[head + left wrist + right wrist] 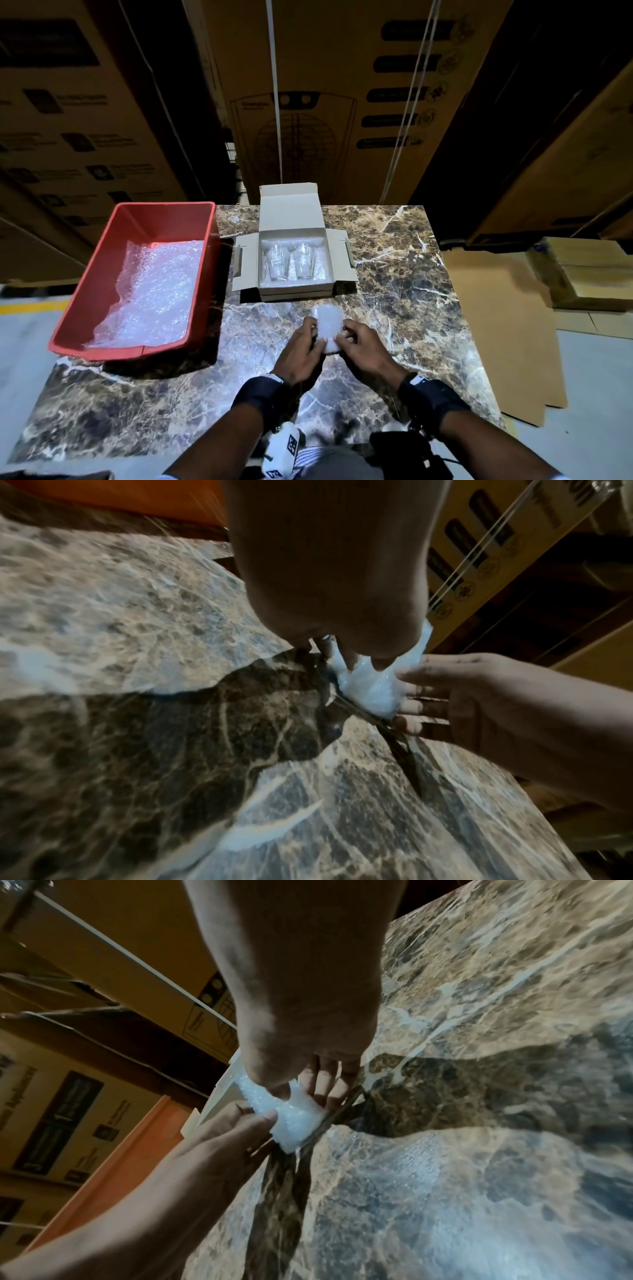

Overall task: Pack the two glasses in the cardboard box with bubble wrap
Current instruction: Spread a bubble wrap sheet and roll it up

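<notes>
Over on the left of the cardboard box, a red tub sits on the marble table, and there's a crumpled sheet of bubble wrap lying in the bottom of it. The box itself stands open, lid flap up, side flaps spread, lined with wrap, and the two glasses lie side by side inside, touching or very nearly so. Just in front of the box, both hands meet over a small folded piece of bubble wrap. The left hand grips its left edge, thumb on top and fingers curled underneath. The right hand pinches the other edge, fingertips pressed against the plastic. The piece rests on or just above the tabletop; I can't tell which. To the right of the box, flat cardboard sheets lie on the floor beyond the table.
</notes>
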